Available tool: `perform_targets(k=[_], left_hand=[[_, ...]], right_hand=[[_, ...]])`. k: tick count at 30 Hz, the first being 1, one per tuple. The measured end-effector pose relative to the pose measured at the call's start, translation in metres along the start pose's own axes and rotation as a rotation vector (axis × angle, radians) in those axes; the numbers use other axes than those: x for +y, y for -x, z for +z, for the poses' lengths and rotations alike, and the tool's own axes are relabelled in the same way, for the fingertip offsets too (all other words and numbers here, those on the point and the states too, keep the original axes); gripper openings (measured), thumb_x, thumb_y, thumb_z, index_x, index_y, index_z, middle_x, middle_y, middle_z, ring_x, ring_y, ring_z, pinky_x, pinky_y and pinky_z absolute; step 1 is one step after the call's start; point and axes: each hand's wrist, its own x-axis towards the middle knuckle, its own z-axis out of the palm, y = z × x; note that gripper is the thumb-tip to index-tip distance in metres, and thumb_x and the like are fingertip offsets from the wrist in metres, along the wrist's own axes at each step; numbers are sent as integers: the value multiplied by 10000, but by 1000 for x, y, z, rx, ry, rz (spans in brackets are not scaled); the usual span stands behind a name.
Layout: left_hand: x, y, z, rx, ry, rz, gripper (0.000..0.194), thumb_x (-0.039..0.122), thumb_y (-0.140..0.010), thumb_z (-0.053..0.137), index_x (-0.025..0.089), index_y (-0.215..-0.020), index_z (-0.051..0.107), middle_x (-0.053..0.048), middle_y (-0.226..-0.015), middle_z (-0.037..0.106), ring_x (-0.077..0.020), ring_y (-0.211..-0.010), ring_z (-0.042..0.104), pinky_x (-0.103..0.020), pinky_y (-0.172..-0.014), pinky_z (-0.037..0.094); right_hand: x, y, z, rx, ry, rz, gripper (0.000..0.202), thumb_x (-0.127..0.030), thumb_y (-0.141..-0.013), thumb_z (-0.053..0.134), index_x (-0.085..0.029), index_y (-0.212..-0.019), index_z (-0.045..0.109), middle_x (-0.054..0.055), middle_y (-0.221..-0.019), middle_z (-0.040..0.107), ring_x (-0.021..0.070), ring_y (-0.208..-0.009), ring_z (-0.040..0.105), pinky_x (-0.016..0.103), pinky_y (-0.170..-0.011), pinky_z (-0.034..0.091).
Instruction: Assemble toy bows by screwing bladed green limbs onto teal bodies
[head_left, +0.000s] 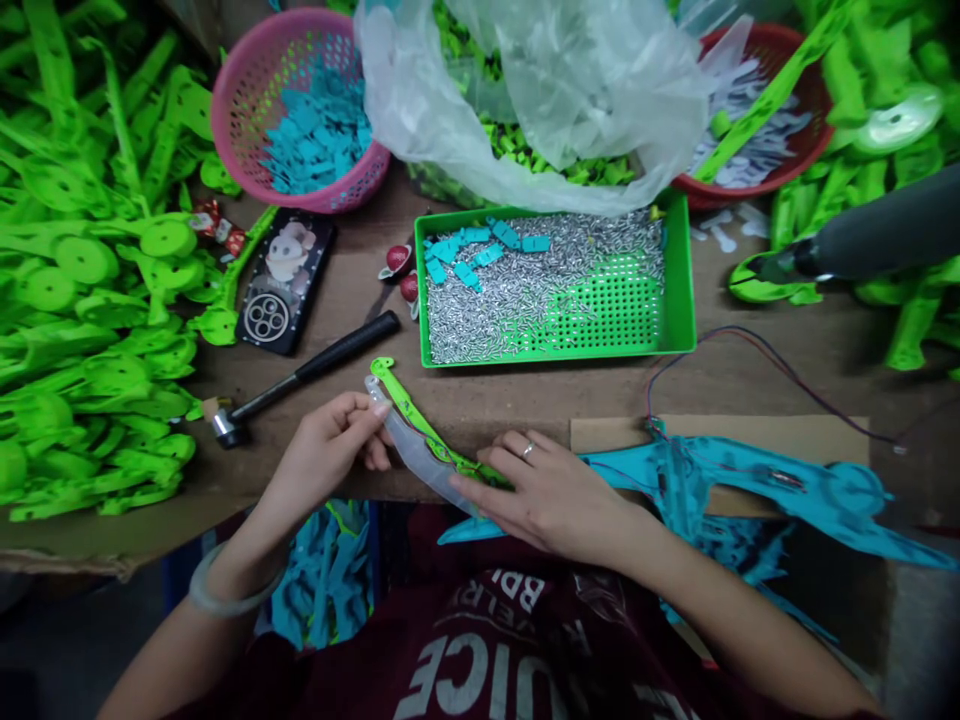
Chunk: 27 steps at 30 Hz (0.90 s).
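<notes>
- So the left hand (330,445) is lower centre-left of the frame; thumb and fingers are pinching the upper end of a clear strip (424,462).
- Right hand (551,490) is just right of that, ring on one finger, fingers bent over the lower end of the green arm (412,412) and touching the strip too; can't really tell how hard it's gripping.
- The arm and strip sit side by side mid-frame, slanting down to the right; thin wires run along the arm.
- Above them, centre of the frame, there's a green tray (555,352) full of small metal pins (472,325), with a few blue clips (487,255) on top; bare holes show at its right side.
- Hammer (319,362) lies left of centre; phone (286,280) is just above it, panda on the case.
- Pink basket (247,100) of blue bits up top left; red basket (814,120) of whitish bits top right; plastic bag (540,90) between them.
- Big green pile (82,270) down the left side; blue frame (787,480) with wires at lower right; dark tool (885,230) pokes in from the right edge.
</notes>
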Motion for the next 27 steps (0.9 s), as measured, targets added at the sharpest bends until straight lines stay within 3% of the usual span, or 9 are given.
perform_targets(k=[16,20,27], left_hand=[[3,3,4,98,63,-100,434,566,-778,761,171,-882,616,-1,-639,700,-97,-456,592,-195,-474,479],[7,0,8,73,92,-72,422,512,-778,785,166,-947,611,21,-557,664,-103,-482,602,-184,-506,479],[5,-1,11,66,97,34,363,403,-821,769,181,-1052,598,43,-630,680,-96,-552,622,-191,-580,511]], right_hand=[[1,0,2,-1,-17,-7,401,-256,-971,571,-222,-1370,544,91,-1028,642,248,-986,514,367,-776,416],[1,1,3,-13,-14,-8,410,-244,-986,546,-212,-1394,519,101,-1052,650,242,-985,521,368,-774,417],[1,2,2,-5,-19,-5,388,-243,-1001,517,-200,-1386,521,103,-1065,660,246,-1018,537,373,-789,423]])
